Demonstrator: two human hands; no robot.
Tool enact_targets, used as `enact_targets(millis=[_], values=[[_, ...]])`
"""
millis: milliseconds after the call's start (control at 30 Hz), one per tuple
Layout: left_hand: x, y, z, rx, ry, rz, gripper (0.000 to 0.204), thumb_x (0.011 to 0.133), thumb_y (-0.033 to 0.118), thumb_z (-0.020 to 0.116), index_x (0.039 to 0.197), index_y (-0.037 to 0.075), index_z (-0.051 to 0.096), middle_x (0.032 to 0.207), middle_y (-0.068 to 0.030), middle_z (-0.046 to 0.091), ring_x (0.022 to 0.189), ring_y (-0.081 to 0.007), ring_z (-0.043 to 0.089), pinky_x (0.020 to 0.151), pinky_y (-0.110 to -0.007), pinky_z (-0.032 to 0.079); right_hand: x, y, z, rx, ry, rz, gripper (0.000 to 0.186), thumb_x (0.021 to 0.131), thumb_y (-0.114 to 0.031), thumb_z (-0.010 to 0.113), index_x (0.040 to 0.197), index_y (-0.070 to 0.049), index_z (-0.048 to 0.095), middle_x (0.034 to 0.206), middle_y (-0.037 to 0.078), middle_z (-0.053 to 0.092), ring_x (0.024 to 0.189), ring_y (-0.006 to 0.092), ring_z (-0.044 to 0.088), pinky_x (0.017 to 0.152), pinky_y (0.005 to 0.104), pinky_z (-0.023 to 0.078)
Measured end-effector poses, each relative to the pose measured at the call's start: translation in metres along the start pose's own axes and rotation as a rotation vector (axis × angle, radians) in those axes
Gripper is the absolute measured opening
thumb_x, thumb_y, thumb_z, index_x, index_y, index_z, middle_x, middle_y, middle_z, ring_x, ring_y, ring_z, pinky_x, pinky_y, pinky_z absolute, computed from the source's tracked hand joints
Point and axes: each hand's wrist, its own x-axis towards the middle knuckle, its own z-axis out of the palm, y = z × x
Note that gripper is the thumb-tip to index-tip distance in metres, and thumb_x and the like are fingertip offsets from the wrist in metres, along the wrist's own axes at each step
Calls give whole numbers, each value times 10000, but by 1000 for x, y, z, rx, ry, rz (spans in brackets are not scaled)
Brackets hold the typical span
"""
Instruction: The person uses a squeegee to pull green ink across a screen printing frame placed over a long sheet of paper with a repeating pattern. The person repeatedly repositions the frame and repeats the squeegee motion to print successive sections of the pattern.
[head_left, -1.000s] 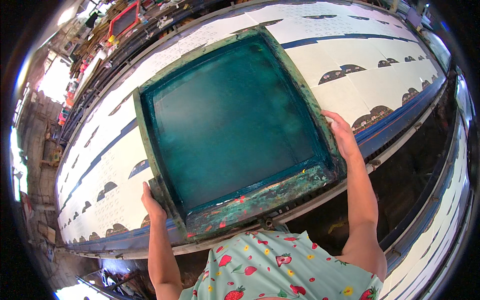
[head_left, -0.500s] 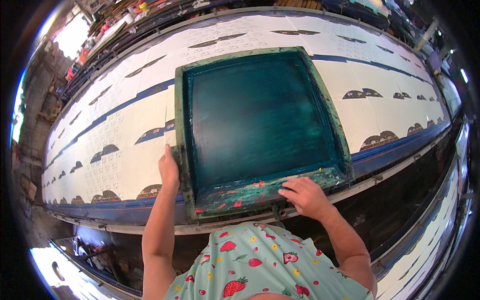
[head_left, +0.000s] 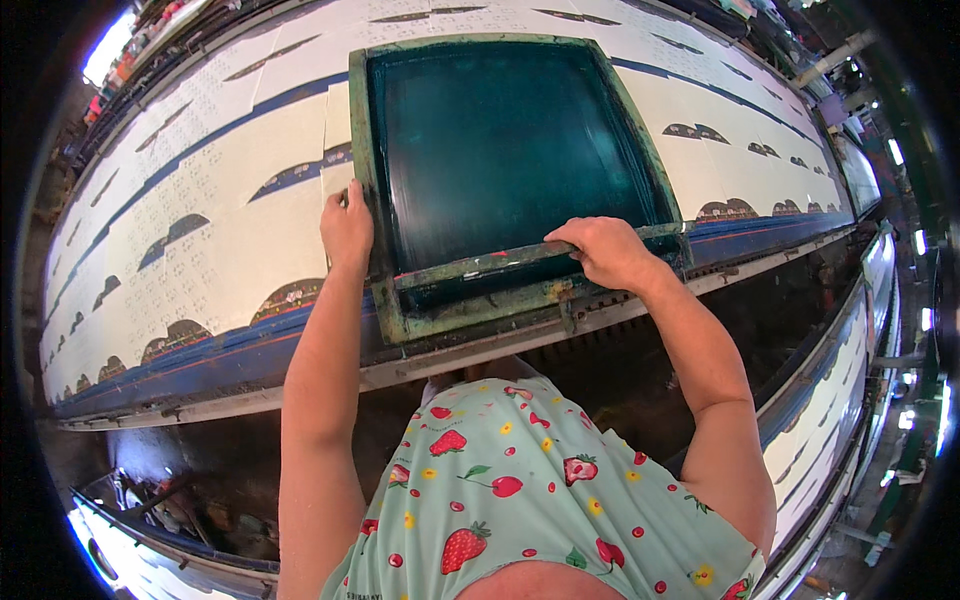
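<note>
A screen printing frame [head_left: 672, 185] with green-stained wooden rails and dark teal mesh lies on a long table in front of me. My left hand [head_left: 347, 228] is closed at its left rail, fingers curled against the wood. A long, paint-spotted squeegee [head_left: 470, 264] spans the near end of the mesh, standing on edge and slightly slanted. My right hand [head_left: 605, 250] pinches its top edge right of the middle, thumb and fingers closed over it. The squeegee's lower edge is hidden from me.
Cream printed sheets [head_left: 240, 230] with dark arched motifs cover the table on both sides of the frame. A metal rail [head_left: 250, 402] runs along the near table edge. Another table with sheets [head_left: 830, 400] stands at the right. A strawberry-patterned garment [head_left: 500, 470] covers my front.
The squeegee has tipped up from lying flatter at the near rail, and my right hand has closed on its top edge. Frame and table appear higher in the picture. My left hand stays at the left rail.
</note>
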Motion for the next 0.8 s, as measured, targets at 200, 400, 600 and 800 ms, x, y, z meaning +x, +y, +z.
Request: enact_targets(millis=[200, 400, 600, 800], values=[[4, -9, 3, -35, 5, 5, 735, 1087, 593, 586, 1362, -74, 730, 1296, -336, 758, 1267, -486, 709, 1097, -537, 533, -23, -22, 35, -25, 124, -24, 448, 889, 29, 692, 1300, -130, 775, 1187, 98, 794, 1124, 349, 747, 965, 484, 593], [3, -6, 4, -57, 7, -11, 697, 1105, 563, 573, 1360, -67, 727, 1298, -322, 763, 1245, -484, 719, 1089, -533, 537, -11, -15, 60, -127, 335, -111, 466, 887, 32, 701, 1314, -139, 776, 1243, 76, 787, 1181, 292, 738, 977, 457, 568], [6, -17, 2, -168, -39, -66, 530, 1123, 391, 615, 1409, -46, 704, 1187, -265, 780, 1102, -386, 752, 988, -465, 565, 57, 32, 55, -190, 392, -196, 515, 844, 28, 732, 1329, -140, 766, 1256, 81, 777, 1189, 287, 730, 952, 451, 553], [1, -4, -4, -202, -73, -130, 459, 1112, 268, 675, 1462, -29, 676, 1049, -176, 773, 923, -238, 721, 855, -391, 567, 163, 84, 34, -245, 360, -116, 532, 820, 38, 743, 1317, -152, 753, 1212, 67, 756, 1144, 304, 731, 937, 459, 558]])
